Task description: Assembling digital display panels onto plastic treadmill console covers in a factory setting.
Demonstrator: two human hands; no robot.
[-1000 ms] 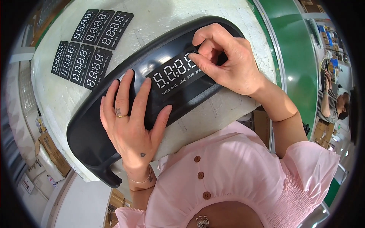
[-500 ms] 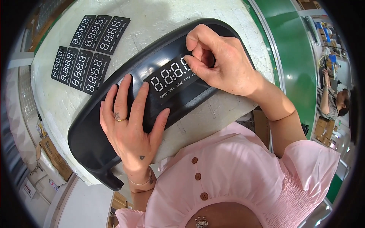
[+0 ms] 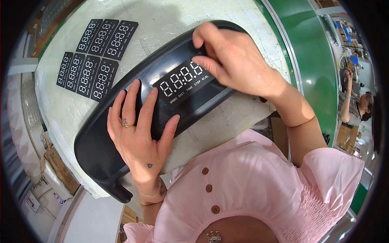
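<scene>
A long black plastic console (image 3: 101,146) lies slantwise on a pale, film-covered worktop. A black display label (image 3: 184,87) with white digits sits on its glossy middle panel. My left hand (image 3: 139,133) rests on the console with fingers spread, two fingertips beside the label's left end; it holds nothing. Over the label's right end bends my right hand (image 3: 239,58). Its thumb touches the label's upper right part, while the index finger is curled above, apart from the thumb. The other right fingers are hidden behind the hand.
Several matching loose display labels (image 3: 87,77) lie in two rows on the worktop (image 3: 52,117) at the far left. Past the right edge runs a green floor (image 3: 304,60), where another person in a striped top (image 3: 354,105) sits. Cardboard boxes (image 3: 60,170) stand at the lower left.
My right thumb and index finger have moved apart from a near pinch and shifted slightly left along the label, uncovering more of its right end. My left hand stays in place.
</scene>
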